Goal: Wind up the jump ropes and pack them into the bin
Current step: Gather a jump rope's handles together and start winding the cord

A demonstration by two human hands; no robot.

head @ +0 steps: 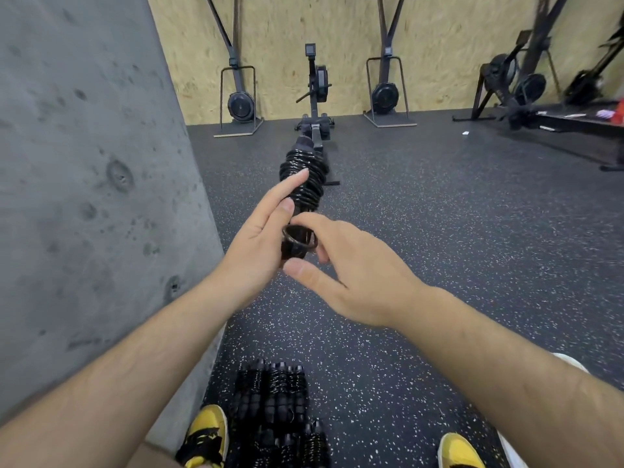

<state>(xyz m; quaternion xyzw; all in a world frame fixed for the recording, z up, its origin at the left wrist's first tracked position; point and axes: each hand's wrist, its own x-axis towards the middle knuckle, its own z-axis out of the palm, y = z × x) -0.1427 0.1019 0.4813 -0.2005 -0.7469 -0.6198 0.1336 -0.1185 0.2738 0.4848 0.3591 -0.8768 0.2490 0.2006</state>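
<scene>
Black wound jump rope (305, 184) against left hand (260, 238) fingers (290, 184), right hand (351, 275) beside

A black jump rope (305, 184), its cord coiled in tight glossy loops around the handles, stands nearly upright in mid-air at the centre of the scene. Near the bottom, slightly left, a cluster of wound black jump ropes (277, 410) lies side by side on the floor.
</scene>
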